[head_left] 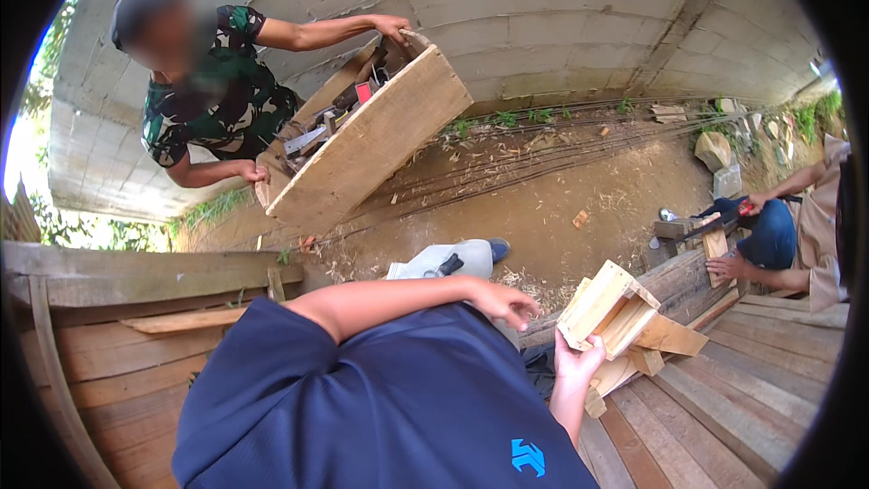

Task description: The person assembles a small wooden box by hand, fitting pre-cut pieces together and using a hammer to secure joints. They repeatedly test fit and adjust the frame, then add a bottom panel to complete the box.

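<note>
One small wooden box (593, 303), pale, straight-grained and angular, with an open hollow between its flat boards, is held up right of centre, above the plank platform (674, 430). The right hand (579, 358) is clamped on its near end, fingers against the wood. The left hand (509, 301) is empty, its fingers apart and loosely curved, near the box on its left side. Just beyond and below the box lie a flat wood offcut (672, 336) and a squared wood block (645, 360). Upper left, a co-worker in a camouflage shirt (222, 95) grips a large, rough-sided wooden crate (380, 136), tilted and filled with jumbled tools (312, 138). At far right, another person's hand (727, 267) rests on a narrow board (715, 249) beside a red-handled tool (746, 207). Curled shavings (520, 281) litter the brown, packed dirt (543, 218); behind rises a grey block wall (543, 18) with coarse mortar joints.
</note>
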`<state>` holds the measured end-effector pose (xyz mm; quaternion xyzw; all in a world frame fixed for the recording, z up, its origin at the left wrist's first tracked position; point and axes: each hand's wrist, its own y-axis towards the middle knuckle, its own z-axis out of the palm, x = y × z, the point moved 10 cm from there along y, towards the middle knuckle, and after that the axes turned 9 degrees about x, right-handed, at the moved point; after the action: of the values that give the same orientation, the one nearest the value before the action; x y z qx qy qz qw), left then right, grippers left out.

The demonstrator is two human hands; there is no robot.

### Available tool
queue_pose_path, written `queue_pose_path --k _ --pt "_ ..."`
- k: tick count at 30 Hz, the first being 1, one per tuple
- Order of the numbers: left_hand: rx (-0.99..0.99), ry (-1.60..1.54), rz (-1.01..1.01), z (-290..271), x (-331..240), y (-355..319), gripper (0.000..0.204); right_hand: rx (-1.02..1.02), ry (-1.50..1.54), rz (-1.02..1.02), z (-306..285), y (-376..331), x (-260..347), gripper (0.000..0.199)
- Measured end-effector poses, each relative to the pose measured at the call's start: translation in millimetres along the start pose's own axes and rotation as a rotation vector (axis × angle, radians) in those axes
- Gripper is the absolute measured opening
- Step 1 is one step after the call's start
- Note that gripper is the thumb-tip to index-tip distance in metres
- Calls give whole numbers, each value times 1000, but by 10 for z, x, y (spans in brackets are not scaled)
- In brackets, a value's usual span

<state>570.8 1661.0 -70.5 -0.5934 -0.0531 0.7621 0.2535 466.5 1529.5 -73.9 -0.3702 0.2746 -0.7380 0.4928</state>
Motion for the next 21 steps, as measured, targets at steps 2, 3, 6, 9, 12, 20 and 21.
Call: queue_pose_path --k 2,3,6,9,12,20,21 --pt "39 32 8 171 118 -207 56 -51 23 -12 -8 -55 -66 58" --pt "52 54 -2 241 139 -286 54 -73 33 -13 -30 -80 -93 57" --pt "60 9 -19 500 302 -457 42 -23 56 -22 -174 -185 -214 57" --pt "21 -27 -136 460 389 -552 42 -14 105 -45 -185 -316 -300 55" --pt "-56 53 -63 391 318 -668 43 27 133 -41 -257 -540 -442 56" --pt "-172 -88 81 703 223 -1233 37 36 59 -13 -174 -1028 -869 60" --pt "-182 -72 41 690 207 -1271 37 29 61 -8 -182 -1034 -913 60"
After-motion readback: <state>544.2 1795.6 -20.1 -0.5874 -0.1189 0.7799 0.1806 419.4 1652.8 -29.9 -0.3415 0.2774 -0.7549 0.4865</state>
